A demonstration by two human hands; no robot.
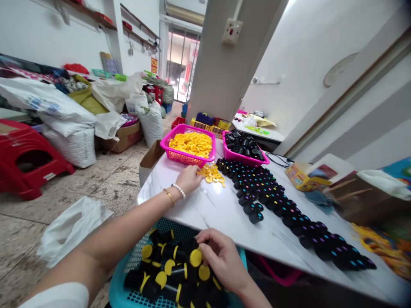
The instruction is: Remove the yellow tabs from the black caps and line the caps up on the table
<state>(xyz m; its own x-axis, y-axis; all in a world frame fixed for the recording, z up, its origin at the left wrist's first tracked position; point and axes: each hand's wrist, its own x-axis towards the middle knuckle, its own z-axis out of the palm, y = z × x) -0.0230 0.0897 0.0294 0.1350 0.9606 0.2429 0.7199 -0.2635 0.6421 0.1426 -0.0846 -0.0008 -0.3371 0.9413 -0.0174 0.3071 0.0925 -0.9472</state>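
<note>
My left hand (pixel 189 179) reaches across the white table to a small loose pile of yellow plastic rings (pixel 213 173). Its fingers are drawn together at the pile's left edge, and whatever is between them is hidden. Nearer to me, my right hand (pixel 223 259) curls over a teal basket (pixel 126 261), thumb and fingers closed; I cannot make out what they hold. Beneath and beside that hand lie several black cylindrical pieces with yellow ends, such as a black cylinder (pixel 178 272), jumbled in the basket.
A pink basket (pixel 165 145) of yellow rings and a pink basket (pixel 265 161) of black pieces stand at the back. Rows of black pieces (pixel 279 199) with coloured dots run down the table (pixel 208 214). A red stool (pixel 35 149) stands left; a grey pillar (pixel 221 72) rises behind.
</note>
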